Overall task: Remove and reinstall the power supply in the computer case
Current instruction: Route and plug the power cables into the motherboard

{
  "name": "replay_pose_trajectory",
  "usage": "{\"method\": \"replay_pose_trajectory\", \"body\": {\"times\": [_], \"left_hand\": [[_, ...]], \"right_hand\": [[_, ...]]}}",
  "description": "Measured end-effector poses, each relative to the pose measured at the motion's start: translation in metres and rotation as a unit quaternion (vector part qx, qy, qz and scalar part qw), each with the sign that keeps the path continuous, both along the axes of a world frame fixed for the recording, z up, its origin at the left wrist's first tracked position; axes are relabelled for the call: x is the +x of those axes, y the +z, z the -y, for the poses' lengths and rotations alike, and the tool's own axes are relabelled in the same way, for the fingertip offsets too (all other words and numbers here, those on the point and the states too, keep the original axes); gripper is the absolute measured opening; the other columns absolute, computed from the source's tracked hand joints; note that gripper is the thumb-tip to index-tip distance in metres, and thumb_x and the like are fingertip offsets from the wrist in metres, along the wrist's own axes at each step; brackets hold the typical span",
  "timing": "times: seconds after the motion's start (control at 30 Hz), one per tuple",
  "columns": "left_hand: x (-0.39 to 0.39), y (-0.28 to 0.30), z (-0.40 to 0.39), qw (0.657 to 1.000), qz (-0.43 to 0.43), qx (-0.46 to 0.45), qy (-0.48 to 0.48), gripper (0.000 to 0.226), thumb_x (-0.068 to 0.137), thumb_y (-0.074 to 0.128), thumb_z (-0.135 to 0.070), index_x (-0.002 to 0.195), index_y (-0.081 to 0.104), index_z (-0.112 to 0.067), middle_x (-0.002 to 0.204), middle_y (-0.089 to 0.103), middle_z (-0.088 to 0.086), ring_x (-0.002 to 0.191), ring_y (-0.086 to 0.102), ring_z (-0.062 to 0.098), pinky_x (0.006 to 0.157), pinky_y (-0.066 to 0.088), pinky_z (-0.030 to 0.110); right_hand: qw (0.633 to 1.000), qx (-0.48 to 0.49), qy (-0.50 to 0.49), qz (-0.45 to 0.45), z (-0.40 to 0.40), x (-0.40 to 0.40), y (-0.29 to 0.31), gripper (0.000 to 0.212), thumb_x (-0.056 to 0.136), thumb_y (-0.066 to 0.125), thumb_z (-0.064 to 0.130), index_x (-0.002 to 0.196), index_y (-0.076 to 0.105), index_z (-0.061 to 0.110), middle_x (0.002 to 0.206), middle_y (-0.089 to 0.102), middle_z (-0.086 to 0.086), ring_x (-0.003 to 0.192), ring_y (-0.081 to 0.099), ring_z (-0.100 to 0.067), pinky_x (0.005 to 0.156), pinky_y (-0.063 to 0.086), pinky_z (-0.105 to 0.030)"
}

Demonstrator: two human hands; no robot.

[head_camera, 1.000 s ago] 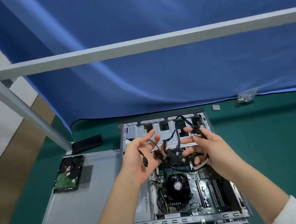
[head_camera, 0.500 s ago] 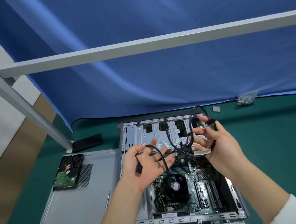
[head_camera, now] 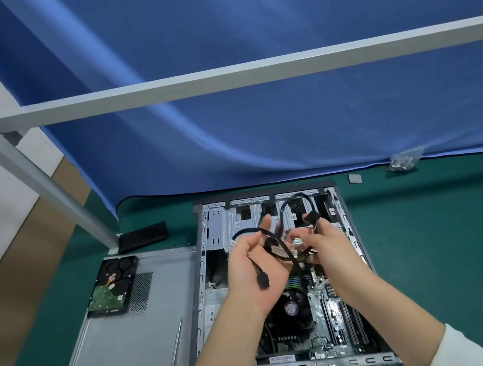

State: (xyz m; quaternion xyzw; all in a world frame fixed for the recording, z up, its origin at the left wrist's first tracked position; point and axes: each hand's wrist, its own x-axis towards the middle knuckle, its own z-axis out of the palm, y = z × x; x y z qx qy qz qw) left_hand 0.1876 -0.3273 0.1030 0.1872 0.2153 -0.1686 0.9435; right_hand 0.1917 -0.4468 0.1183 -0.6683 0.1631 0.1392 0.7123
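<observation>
Left hand [head_camera: 253, 268], palm turned toward the camera, has its fingers curled round a bundle of black power cables [head_camera: 276, 247]; one cable end with a black connector [head_camera: 263, 279] hangs down across the palm. Right hand [head_camera: 323, 244], just beside the left and level with it, grips the same bundle from the other side, thumb and fingers bent round the leads. From the right hand a loop of cable rises and bends back down to a second black connector [head_camera: 312, 216] just above its knuckles. Both hands are raised over the open computer case [head_camera: 207, 279], which lies on its side on the green worktop [head_camera: 442, 248]. Directly below the wrists sits the round processor fan [head_camera: 290, 308] on the motherboard [head_camera: 329, 321], with the expansion slots under the right forearm. Beyond the fingertips stands the drive cage at the far end of the case. Whether the power supply itself is in the case cannot be told; only its cables show. Left of the left hand, the removed grey side panel [head_camera: 126, 345] lies flat beside the case, carrying a bare hard drive [head_camera: 112, 287] at its far corner. Far beyond the right hand, at the foot of the blue curtain [head_camera: 252, 89], lies a small clear bag of screws [head_camera: 403, 160].
</observation>
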Motion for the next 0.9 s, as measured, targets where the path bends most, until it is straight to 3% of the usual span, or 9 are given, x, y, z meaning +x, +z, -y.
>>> {"method": "replay_pose_trajectory", "body": {"times": [0.1,0.27,0.37,0.43,0.53,0.6,0.7,0.77,0.9], "left_hand": [[0.007,0.0,-0.01,0.994,0.021,0.099,0.03,0.04,0.089,0.04,-0.013,0.084,0.079,-0.009,0.084,0.069,0.008,0.09,0.062,0.029,0.095,0.044,0.042],[0.005,0.02,-0.013,0.945,0.081,0.317,-0.027,0.033,0.096,0.044,-0.038,0.093,0.075,-0.028,0.091,0.069,0.003,0.091,0.065,0.021,0.083,0.052,0.036],[0.001,0.03,-0.012,0.911,0.115,0.392,-0.056,0.041,0.09,0.039,-0.059,0.098,0.071,-0.034,0.085,0.068,-0.005,0.087,0.067,0.015,0.075,0.055,0.032],[-0.001,0.034,-0.014,0.877,0.13,0.455,-0.088,0.052,0.076,0.037,-0.079,0.097,0.067,-0.043,0.095,0.065,-0.003,0.099,0.063,0.02,0.087,0.052,0.042],[-0.001,0.037,-0.021,0.83,0.138,0.527,-0.121,0.067,0.057,0.023,-0.096,0.096,0.061,-0.057,0.113,0.059,0.007,0.108,0.057,0.023,0.102,0.043,0.051],[0.001,0.034,-0.028,0.794,0.14,0.574,-0.144,0.07,0.054,0.013,-0.097,0.099,0.056,-0.065,0.123,0.053,0.013,0.124,0.046,0.026,0.108,0.035,0.051],[0.001,0.026,-0.035,0.747,0.159,0.627,-0.15,0.074,0.059,0.005,-0.092,0.104,0.055,-0.06,0.121,0.056,0.009,0.13,0.039,0.027,0.112,0.028,0.048],[0.002,0.024,-0.038,0.737,0.141,0.651,-0.118,0.082,0.059,0.001,-0.09,0.099,0.057,-0.046,0.121,0.057,0.008,0.13,0.037,0.025,0.113,0.026,0.046],[0.005,0.028,-0.054,0.744,0.138,0.652,-0.039,0.086,0.059,-0.004,-0.09,0.093,0.062,-0.046,0.105,0.06,0.002,0.123,0.044,0.026,0.11,0.029,0.047]], "right_hand": [[0.995,-0.095,0.025,-0.005,0.0,0.002,0.001,0.05,0.096,0.052,0.025,0.142,0.034,0.015,0.103,0.051,0.002,0.088,0.051,-0.01,0.094,0.045,-0.036],[0.991,-0.063,0.101,0.067,-0.016,-0.006,0.01,0.035,0.087,0.056,0.045,0.116,0.042,0.03,0.114,0.047,0.0,0.1,0.056,-0.012,0.091,0.049,-0.035],[0.979,-0.024,0.195,0.06,-0.027,-0.007,0.006,0.07,0.065,0.056,0.068,0.125,0.041,0.035,0.123,0.05,0.011,0.114,0.053,-0.005,0.097,0.044,-0.029],[0.974,0.036,0.223,0.035,-0.034,-0.007,0.006,0.063,0.072,0.054,0.064,0.126,0.042,0.035,0.119,0.058,0.012,0.111,0.058,-0.006,0.096,0.047,-0.033],[0.974,0.043,0.219,0.035,-0.037,-0.003,0.001,0.04,0.094,0.048,0.041,0.131,0.041,0.027,0.117,0.061,-0.006,0.103,0.061,-0.015,0.096,0.047,-0.043],[0.97,-0.017,0.227,0.082,-0.038,-0.001,-0.001,0.037,0.096,0.049,0.032,0.131,0.04,0.022,0.11,0.058,-0.003,0.097,0.058,-0.01,0.092,0.046,-0.034],[0.969,-0.062,0.199,0.131,-0.043,0.002,-0.004,0.022,0.096,0.048,0.018,0.118,0.046,0.021,0.086,0.058,0.013,0.071,0.053,0.001,0.067,0.043,-0.016],[0.982,-0.03,0.147,0.115,-0.048,0.004,-0.006,0.009,0.098,0.047,0.016,0.106,0.05,0.021,0.073,0.053,0.012,0.064,0.051,-0.004,0.061,0.044,-0.02],[0.994,0.074,0.038,0.067,-0.056,0.008,-0.008,0.02,0.101,0.041,0.017,0.094,0.059,0.017,0.087,0.058,0.003,0.08,0.058,-0.004,0.064,0.053,-0.026]]}}
